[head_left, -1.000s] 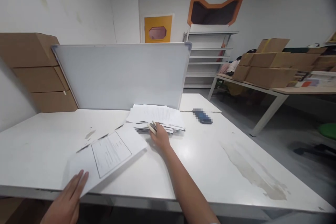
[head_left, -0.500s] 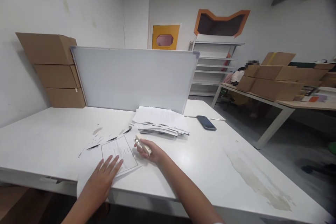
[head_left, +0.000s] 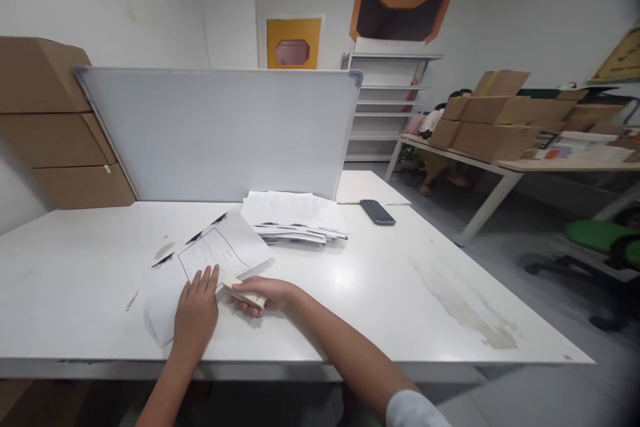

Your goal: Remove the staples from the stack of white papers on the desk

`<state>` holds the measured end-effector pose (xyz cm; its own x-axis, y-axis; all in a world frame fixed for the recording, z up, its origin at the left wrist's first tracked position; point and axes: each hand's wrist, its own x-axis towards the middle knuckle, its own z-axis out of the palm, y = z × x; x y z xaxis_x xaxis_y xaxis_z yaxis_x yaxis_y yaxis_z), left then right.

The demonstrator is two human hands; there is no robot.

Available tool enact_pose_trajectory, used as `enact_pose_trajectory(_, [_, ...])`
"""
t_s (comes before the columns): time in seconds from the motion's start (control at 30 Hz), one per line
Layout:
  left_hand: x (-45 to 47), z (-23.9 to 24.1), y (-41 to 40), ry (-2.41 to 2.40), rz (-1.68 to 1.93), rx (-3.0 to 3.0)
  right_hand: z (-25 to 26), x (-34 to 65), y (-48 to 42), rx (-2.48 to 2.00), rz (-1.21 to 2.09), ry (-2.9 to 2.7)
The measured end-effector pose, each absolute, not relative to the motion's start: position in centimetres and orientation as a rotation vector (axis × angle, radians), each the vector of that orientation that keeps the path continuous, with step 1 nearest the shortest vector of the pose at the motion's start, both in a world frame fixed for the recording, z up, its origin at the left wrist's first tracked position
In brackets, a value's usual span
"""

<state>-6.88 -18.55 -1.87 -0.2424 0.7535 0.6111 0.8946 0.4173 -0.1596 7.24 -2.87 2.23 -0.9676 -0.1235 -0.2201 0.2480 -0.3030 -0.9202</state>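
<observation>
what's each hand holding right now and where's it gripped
The right hand holds a small cream stapler, fingers wrapped around its rear half. The left hand holds nothing; it lies flat on the sheet of paper.

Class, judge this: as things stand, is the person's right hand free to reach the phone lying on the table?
Probably not: the right hand holds a stapler, though nothing blocks the phone.

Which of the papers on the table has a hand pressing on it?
The single sheet with the printed box, lying alone near the table's front edge, has the left hand flat on it. The paper stack farther back by the whiteboard lies untouched.
</observation>
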Motion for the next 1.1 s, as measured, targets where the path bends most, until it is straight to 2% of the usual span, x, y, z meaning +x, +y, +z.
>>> enact_pose_trajectory(0.23, [-6.3, -0.8, -17.7, -2.019, -0.304, -1.589, 3.0, 7.4, -3.6, 0.299, -2.454, 1.693])
enact_pose_trajectory(0.43, [-6.0, -0.2, -17.2, -2.041, -0.319, -1.697, 3.6, 7.3, -4.0, 0.508, -2.593, 1.474])
enact_pose_trajectory(0.7, [-6.3, -0.4, -17.1, -1.977, -0.403, -1.803, 3.1, 6.9, -4.8, 0.754, -2.955, 1.342])
enact_pose_trajectory(1.1, [-5.9, 0.2, -17.2, -1.871, -0.475, -1.836, 1.8, 6.1, -4.9, 0.726, -3.044, 1.655])
